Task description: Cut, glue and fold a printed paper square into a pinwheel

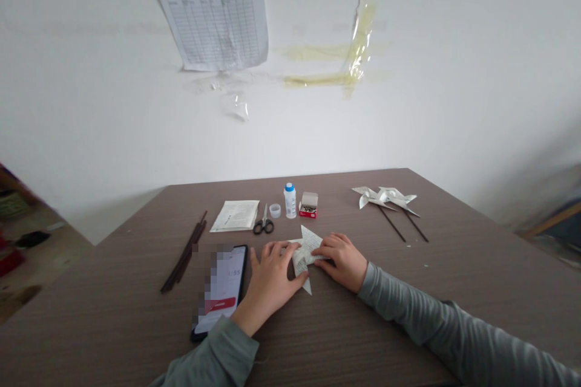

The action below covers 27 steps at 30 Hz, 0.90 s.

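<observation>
A folded paper pinwheel (307, 247) made of printed paper lies on the table between my two hands. My left hand (272, 272) has its fingers arched, with the index fingertip and thumb resting on the pinwheel's left and lower blades. From the other side my right hand (341, 259) pinches the right part of the pinwheel, thumb and fingers closed on the paper. The pinwheel's right blade is partly covered by those fingers. No stick shows under this pinwheel.
Behind my hands are scissors (264, 222), a paper stack (235, 216), a small cup (275, 210), a blue-capped bottle (290, 201) and a red box of pins (308, 205). Phone (227, 284) and dark sticks (184, 255) lie left; two finished pinwheels (385, 196) lie right.
</observation>
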Motion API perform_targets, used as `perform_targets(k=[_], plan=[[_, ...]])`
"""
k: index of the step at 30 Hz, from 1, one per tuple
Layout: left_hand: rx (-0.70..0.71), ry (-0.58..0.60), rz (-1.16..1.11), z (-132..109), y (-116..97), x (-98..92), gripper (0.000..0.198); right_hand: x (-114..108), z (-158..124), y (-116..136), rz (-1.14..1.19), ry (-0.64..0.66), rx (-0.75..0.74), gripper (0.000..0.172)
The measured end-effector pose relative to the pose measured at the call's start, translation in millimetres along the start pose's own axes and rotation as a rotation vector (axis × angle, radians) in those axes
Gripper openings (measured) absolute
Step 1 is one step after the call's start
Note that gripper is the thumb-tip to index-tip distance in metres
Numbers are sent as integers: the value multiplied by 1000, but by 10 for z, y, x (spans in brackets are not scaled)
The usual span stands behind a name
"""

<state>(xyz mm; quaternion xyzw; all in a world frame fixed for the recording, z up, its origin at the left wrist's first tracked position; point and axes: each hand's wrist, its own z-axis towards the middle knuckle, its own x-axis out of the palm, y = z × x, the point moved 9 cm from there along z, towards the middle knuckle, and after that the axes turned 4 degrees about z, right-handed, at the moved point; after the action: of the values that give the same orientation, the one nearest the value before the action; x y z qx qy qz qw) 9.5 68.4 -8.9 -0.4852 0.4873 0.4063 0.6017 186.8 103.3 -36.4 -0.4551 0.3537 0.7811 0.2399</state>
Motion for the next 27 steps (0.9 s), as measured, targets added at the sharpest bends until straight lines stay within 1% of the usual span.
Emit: perform_targets(k=[2, 7, 11, 17, 20, 24, 27], plan=[[-7, 11, 11, 0, -6, 12, 64, -6, -5, 7, -6, -17, -14, 21], [7, 8, 22, -1, -14, 12, 59, 0, -7, -5, -11, -52, -59, 21], [23, 7, 20, -1, -9, -3, 51, 7, -4, -18, -3, -41, -50, 22], [29, 8, 21, 9, -12, -10, 47, 26, -3, -18, -16, -17, -37, 23], [15, 3, 24, 21, 6, 26, 50, 41, 2, -34, -15, -23, -45, 22], [5, -28, 41, 32, 19, 37, 59, 63, -6, -53, -11, -25, -49, 21], [-2, -9, 41, 33, 18, 43, 60, 62, -15, -52, -7, -32, -52, 23]])
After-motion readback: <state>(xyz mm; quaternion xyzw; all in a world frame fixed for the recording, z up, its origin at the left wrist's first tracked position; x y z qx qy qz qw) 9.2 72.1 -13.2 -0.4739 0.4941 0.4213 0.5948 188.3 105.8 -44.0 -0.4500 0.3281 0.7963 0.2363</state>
